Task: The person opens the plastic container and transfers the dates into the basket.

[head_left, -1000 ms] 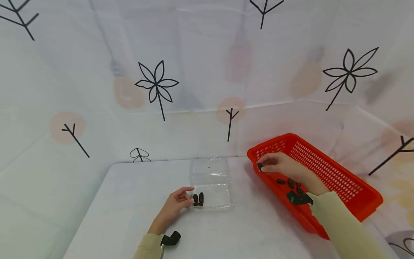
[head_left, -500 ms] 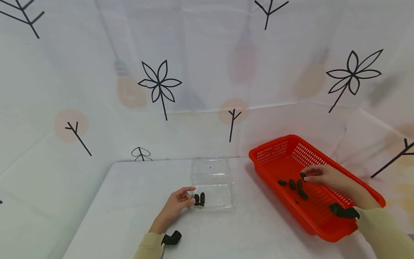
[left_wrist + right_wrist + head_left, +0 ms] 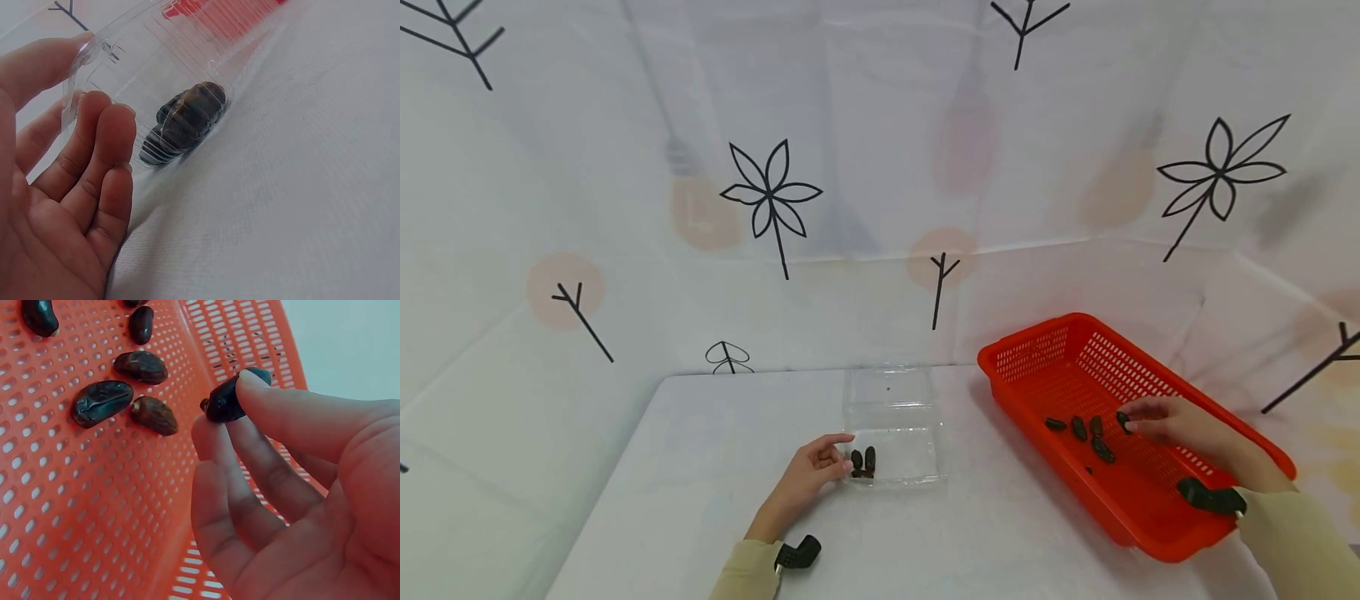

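My right hand [image 3: 1180, 427] pinches a dark date [image 3: 226, 399] between thumb and fingertips, over the red plastic basket [image 3: 1131, 508]. More dates, such as a wrinkled brown one [image 3: 155, 416], lie on the basket floor to the left of this hand. My left hand [image 3: 808, 473] holds the left edge of a clear plastic box [image 3: 906, 454], whose lid stands open toward the back. In the left wrist view, the box wall [image 3: 74, 106] passes between thumb and fingers. Dark dates [image 3: 190, 119] sit in the box's near left corner, seen through the plastic.
A white cloth covers the table [image 3: 722, 433], and a patterned white sheet [image 3: 857, 208] hangs behind it. The basket's raised, perforated walls stand around its dates at the right.
My right hand has moved right and toward me with the date, from the basket's far left end to its right side. My left hand has stayed at the box.
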`<state>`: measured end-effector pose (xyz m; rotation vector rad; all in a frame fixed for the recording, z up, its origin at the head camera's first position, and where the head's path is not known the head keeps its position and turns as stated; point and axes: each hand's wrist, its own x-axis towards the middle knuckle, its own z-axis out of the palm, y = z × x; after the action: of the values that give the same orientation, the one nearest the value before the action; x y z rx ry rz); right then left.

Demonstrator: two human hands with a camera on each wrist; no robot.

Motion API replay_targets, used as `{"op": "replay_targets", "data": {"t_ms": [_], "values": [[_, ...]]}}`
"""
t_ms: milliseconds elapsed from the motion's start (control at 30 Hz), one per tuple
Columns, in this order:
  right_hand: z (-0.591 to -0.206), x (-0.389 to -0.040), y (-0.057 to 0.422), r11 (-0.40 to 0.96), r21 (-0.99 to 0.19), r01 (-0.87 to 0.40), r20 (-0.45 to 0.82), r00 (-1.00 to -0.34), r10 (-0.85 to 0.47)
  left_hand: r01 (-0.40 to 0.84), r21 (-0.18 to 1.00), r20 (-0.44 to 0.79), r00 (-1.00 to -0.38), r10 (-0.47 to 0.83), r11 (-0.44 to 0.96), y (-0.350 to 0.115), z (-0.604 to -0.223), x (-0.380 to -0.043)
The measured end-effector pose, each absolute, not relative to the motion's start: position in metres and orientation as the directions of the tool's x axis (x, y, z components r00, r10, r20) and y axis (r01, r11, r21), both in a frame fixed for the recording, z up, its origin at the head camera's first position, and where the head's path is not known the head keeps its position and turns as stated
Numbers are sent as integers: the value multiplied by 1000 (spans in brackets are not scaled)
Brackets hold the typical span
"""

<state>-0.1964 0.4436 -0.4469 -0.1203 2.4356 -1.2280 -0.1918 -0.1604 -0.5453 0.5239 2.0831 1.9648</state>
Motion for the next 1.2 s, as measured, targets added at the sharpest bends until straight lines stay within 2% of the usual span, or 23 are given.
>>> {"op": "replay_targets", "data": {"t_ms": [467,900,1200], "values": [[-443,-198,435,630,-769,109,-299,-932,-203,97,994,69,-909,410,47,-159,-542,-191],[-410,-201,371,571,-817,-74,-124,-946,-300,112,992,78,-911,405,62,-161,-544,-191],[-396,-226,310,527,-827,-193,-31,-922,-387,102,993,73,-913,402,51,-161,-545,-191]]}}
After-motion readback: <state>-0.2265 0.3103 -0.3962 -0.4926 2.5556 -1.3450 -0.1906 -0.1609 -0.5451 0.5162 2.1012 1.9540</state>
